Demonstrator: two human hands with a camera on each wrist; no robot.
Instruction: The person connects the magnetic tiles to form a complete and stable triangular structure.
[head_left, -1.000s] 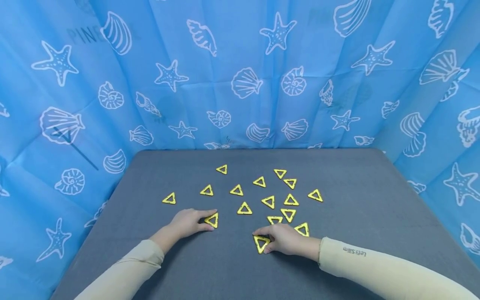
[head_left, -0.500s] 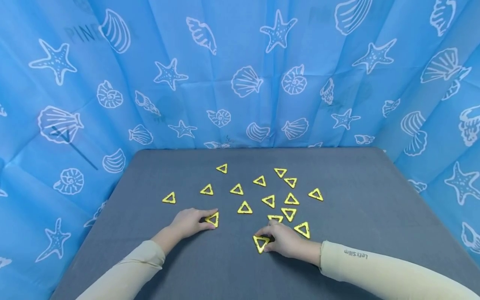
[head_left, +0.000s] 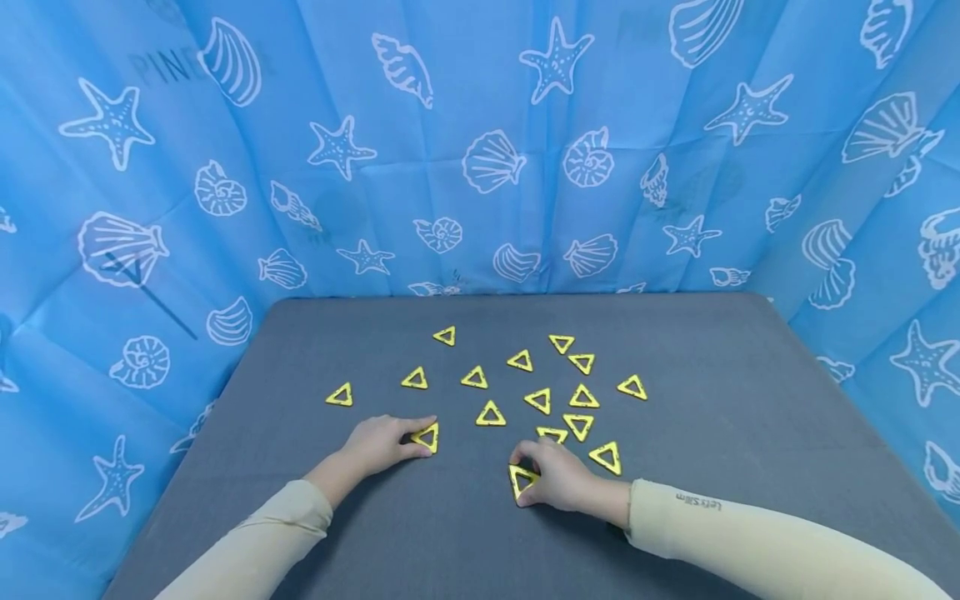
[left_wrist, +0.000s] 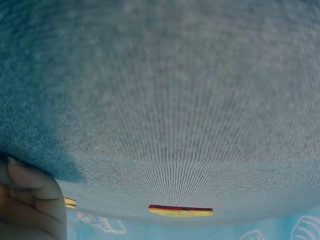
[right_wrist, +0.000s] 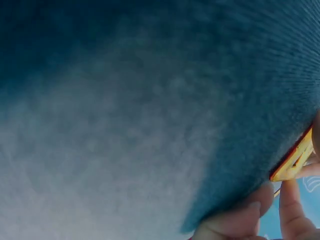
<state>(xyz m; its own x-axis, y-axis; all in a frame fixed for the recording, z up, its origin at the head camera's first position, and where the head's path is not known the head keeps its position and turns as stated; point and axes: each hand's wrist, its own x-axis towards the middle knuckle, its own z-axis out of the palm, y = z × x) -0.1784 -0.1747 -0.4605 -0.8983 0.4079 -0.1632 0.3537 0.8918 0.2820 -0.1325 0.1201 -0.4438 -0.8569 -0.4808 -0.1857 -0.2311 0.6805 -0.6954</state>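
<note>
In the head view my left hand (head_left: 377, 445) pinches a yellow triangular frame tile (head_left: 427, 437) between thumb and forefinger, low over the grey table. My right hand (head_left: 561, 478) grips a second yellow triangle tile (head_left: 521, 482) nearer the front edge, thumb below and forefinger curled above. This tile looks slightly tipped. The left wrist view catches only my left hand (left_wrist: 32, 200) at its lower left corner. In the right wrist view, fingertips (right_wrist: 295, 215) lie close to a yellow tile (right_wrist: 295, 157); which tile that is I cannot tell.
Several loose yellow triangle tiles lie flat across the grey table (head_left: 315, 342). One tile (head_left: 606, 457) is beside my right wrist, and another (head_left: 552, 435) is partly hidden behind that hand. A blue curtain (head_left: 465, 100) printed with shells and starfish surrounds the table.
My right hand has turned slightly, its forefinger more arched, and its tile has tipped a little. My left hand keeps its hold with almost no movement.
</note>
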